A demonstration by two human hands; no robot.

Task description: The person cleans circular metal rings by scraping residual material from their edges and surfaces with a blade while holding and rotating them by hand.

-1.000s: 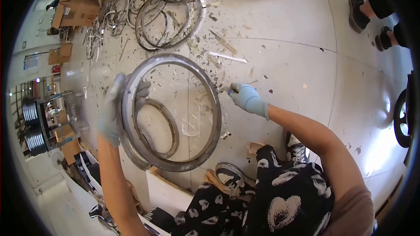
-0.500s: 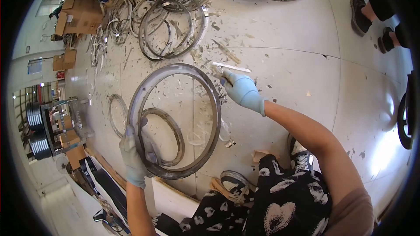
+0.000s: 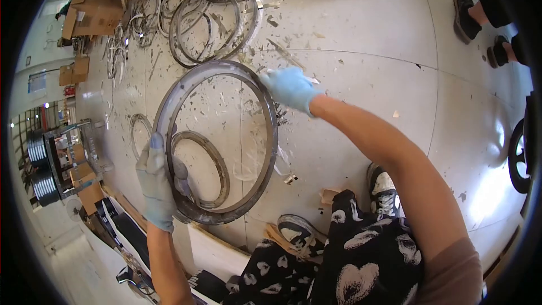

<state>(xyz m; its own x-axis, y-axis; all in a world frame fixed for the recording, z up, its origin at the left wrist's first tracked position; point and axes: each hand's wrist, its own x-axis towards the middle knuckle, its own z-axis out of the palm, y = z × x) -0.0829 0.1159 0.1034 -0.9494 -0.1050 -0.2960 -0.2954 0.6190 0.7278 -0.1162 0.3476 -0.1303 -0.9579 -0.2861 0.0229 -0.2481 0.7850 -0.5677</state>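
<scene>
A large dark grey wheel rim [image 3: 272, 130] is held upright over the floor. On its lower left side my left hand [image 3: 157, 186], in a pale glove, is wrapped round it, thumb on the near face. My right hand [image 3: 291, 87], in a light blue glove, is closed at the rim's upper right edge; what its fingers hold, if anything, is hidden. Seen through the ring, a smaller rim [image 3: 222, 166] lies on the floor among scraps.
Several rims [image 3: 248, 20] lie on the floor ahead, with scraps around them. Cardboard boxes [image 3: 97, 11] stand at the upper left. Another person's shoes [image 3: 464, 18] are at the upper right. A white board [image 3: 217, 251] is near my feet.
My left hand has moved down along the rim, its grip now lower. My right hand has moved up and left to the rim's upper right edge.
</scene>
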